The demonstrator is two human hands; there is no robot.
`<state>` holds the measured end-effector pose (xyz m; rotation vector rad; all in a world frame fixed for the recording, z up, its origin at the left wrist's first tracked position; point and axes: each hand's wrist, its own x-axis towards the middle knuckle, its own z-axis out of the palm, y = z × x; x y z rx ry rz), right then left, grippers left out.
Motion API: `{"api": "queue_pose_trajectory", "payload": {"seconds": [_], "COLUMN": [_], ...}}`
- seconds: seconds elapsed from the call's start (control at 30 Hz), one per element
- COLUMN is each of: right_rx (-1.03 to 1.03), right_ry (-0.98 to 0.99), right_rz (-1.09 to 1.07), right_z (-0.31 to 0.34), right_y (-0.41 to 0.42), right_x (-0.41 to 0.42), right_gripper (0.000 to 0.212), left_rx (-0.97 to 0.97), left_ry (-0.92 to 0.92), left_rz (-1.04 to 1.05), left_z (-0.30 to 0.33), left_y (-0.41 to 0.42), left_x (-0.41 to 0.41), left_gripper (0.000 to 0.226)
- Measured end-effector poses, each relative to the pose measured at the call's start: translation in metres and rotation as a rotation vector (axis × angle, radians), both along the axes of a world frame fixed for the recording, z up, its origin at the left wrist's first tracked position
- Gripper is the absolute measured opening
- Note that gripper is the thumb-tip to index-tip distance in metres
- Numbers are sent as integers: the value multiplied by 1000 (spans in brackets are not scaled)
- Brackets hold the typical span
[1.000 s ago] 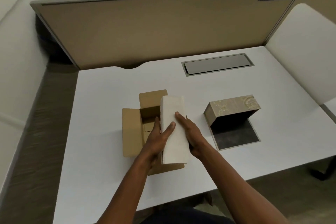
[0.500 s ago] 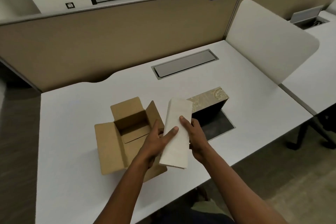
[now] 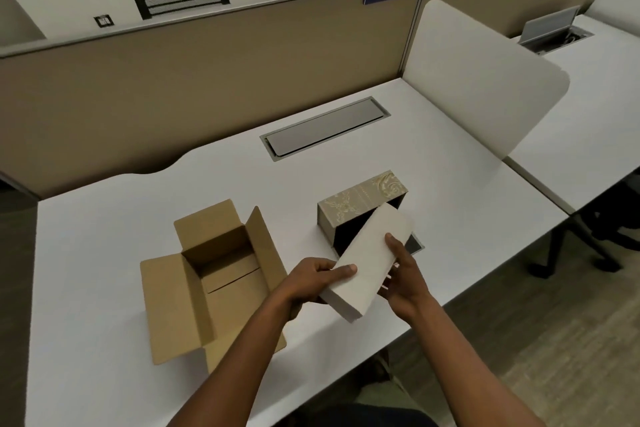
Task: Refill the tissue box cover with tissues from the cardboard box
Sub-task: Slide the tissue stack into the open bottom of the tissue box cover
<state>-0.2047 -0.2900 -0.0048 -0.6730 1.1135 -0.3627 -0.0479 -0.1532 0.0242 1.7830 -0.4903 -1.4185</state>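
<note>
A white desk (image 3: 346, 163) filled most of the frame, backed by a tan partition (image 3: 207, 73) across the upper half. At lower left of centre a cardboard box (image 3: 214, 281) stood with its flaps folded out; no tissues could be seen inside it. Right of centre the patterned tissue box cover (image 3: 360, 199) lay on its side, its dark open face turned toward the viewer and a hinged flap lying flat on the desk in front.

A white tissue stack (image 3: 370, 260) was held in the air at centre, tilted, its upper end overlapping the cover's dark opening. The left hand (image 3: 311, 279) was wrapped around the stack's lower left side, thumb on top. The right hand (image 3: 401, 274) was closed on the right edge, thumb on top and fingers beneath.

Step judged: insertion into the cover. For a clean entry, the stack's long axis would best be lined up with the opening before it is pushed in. Grip should be kept even on both sides so the sheets do not fan or buckle.
</note>
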Motion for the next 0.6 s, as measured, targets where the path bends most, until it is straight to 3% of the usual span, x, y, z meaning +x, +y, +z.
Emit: {"api": "queue_pose_trajectory", "payload": {"seconds": [0.17,0.4,0.6], "right_rx": [112,166,225], "right_ry": [5,2,-35], "right_rz": [-41,-150,-143], "right_z": [-26,-53,-73], "right_y": [-43,-89,-111], "right_x": [-19,-14,-4], "right_gripper": [78,83,79], "left_rx": [74,44,46], "left_ry": [121,416,561], "left_rz": [100,548,751], "left_z": [-17,-53,-75], "left_y": [-43,-84,-99], "left_x": [1,-22,-33], "left_gripper": [64,49,47]}}
